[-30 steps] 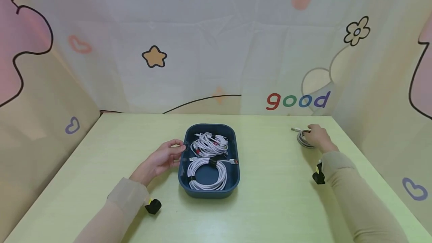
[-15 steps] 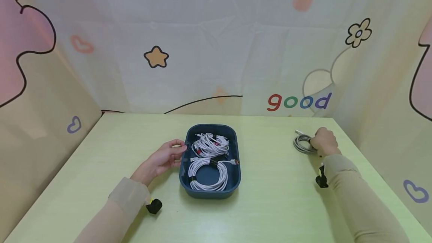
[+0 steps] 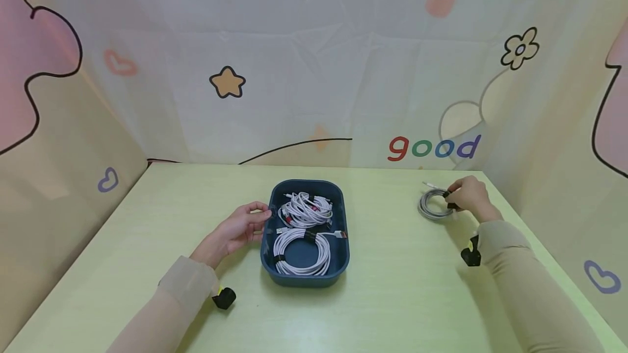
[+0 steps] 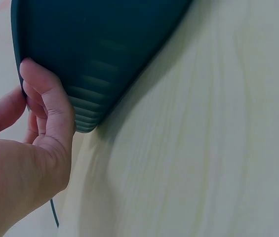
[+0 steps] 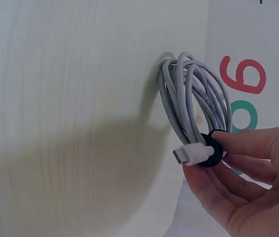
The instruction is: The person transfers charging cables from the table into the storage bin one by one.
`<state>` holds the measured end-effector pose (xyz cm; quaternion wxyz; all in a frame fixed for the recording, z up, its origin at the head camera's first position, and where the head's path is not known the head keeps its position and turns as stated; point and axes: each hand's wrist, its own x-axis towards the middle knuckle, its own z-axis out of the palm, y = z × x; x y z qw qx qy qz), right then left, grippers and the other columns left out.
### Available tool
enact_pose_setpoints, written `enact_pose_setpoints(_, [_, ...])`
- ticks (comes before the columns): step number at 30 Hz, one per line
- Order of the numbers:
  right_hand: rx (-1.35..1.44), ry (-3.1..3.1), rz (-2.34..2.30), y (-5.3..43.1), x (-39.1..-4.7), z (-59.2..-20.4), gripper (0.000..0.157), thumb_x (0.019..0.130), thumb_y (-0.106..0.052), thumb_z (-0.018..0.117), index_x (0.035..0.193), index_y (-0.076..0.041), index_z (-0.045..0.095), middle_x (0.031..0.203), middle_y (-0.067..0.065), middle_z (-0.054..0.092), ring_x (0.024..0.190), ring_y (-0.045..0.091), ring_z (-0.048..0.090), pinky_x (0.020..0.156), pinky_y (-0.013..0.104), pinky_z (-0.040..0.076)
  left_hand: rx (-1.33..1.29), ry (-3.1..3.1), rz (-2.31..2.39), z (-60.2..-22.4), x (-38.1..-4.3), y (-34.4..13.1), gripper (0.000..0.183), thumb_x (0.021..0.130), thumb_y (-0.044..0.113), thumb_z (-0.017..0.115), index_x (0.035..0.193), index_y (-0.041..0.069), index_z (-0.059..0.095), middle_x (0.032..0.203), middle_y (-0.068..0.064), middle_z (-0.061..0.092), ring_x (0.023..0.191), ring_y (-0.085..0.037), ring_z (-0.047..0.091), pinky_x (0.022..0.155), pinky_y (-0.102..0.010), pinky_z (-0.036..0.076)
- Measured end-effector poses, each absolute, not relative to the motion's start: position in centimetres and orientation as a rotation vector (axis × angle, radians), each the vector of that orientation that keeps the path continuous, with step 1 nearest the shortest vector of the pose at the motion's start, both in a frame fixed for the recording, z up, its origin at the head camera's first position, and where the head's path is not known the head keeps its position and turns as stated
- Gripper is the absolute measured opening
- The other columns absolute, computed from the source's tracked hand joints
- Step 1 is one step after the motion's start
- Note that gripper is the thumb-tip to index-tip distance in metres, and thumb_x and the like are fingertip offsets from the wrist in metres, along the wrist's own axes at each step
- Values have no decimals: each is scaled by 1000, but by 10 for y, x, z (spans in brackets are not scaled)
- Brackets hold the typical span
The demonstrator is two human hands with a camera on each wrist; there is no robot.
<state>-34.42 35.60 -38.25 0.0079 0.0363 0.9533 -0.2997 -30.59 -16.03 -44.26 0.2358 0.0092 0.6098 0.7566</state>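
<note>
In the head view, a dark blue plastic bin (image 3: 305, 281) stands at mid-table. My left hand (image 3: 240, 229) pinches its left rim; the left wrist view shows the thumb at the edge and bent fingers against the ribbed outer wall of the bin (image 4: 104, 54). Over at the right, my right hand (image 3: 468, 198) holds a coiled grey charging cable (image 3: 432, 215) by its black tie. Close up in the right wrist view, thumb and fingers pinch that black tie (image 5: 217, 148), beside a white USB-C plug (image 5: 192, 154). The coil hangs tilted, its far side near the tabletop.
Inside the bin lie a tangled bundle of white cables (image 3: 306, 208) at the back and a neat white cable coil (image 3: 324, 257) in front, tied with black straps. A printed cloth backdrop (image 3: 294, 97) rises behind and beside the pale table (image 3: 392, 287).
My right hand has shifted its hold on the grey cable to the black tie, and the coil has moved slightly left. The left hand and the bin have stayed put.
</note>
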Motion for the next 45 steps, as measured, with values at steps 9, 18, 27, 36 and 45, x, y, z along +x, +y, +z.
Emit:
enact_pose_setpoints(9, [144,2804,-1187,351,-344,-381,40,85,-2,65,116,20,54,80,11,70,60,7,67,61,26,58,12,1671,2073,-442,-306,-160,15,99,13,54,112,10,46,86,2,62,70,-11,59,65,-24,56])
enact_pose_setpoints(18, [106,2645,-1339,334,-344,-379,46,90,-6,63,126,18,48,88,3,71,68,3,65,69,25,58,7,1681,2077,-441,-305,-160,20,98,14,56,114,8,46,87,1,63,72,-12,59,65,-24,55])
enact_pose_setpoints(27, [52,2566,-1403,310,-340,-364,46,92,-8,62,129,16,47,86,-2,71,70,6,67,73,25,58,10,1679,2076,-443,-306,-160,13,98,13,54,110,11,47,87,2,62,71,-11,59,64,-24,55])
enact_pose_setpoints(36, [-55,2556,-1404,294,-339,-354,45,93,-8,62,129,15,49,99,7,72,72,5,67,74,23,57,19,1677,2076,-442,-306,-160,19,99,11,52,116,6,44,86,2,62,70,-11,59,63,-23,55])
enact_pose_setpoints(45, [-119,2537,-1388,273,-335,-344,40,92,-6,62,126,12,53,102,12,70,73,8,68,74,24,57,26,1664,2078,-442,-305,-160,24,98,13,55,118,6,44,88,0,62,71,-11,59,64,-24,56])
